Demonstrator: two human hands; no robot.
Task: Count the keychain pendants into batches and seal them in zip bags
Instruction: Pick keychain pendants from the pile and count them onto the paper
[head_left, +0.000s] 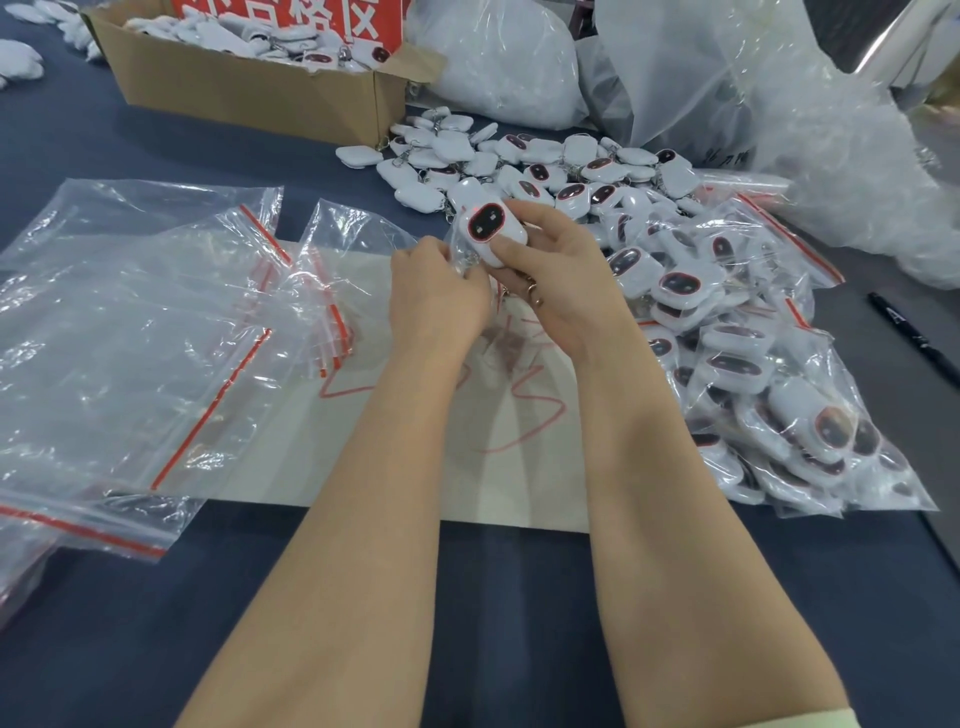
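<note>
My right hand (558, 275) grips a white keychain pendant (485, 226) with a dark, red-rimmed face, held above the table's middle. My left hand (436, 293) pinches the thin clear zip bag (457, 254) right beside the pendant; its metal ring hangs between my hands. A loose pile of the same pendants (545, 166) lies just behind. Filled zip bags (769, 374) of pendants are stacked to the right. Empty zip bags (135, 332) with red seal strips spread over the left.
A white sheet with red scribbles (519, 415) lies under my hands. A cardboard box (249, 93) of pendants stands at the back left. Large white plastic sacks (727, 78) fill the back right. A black marker (914, 338) lies at the right edge.
</note>
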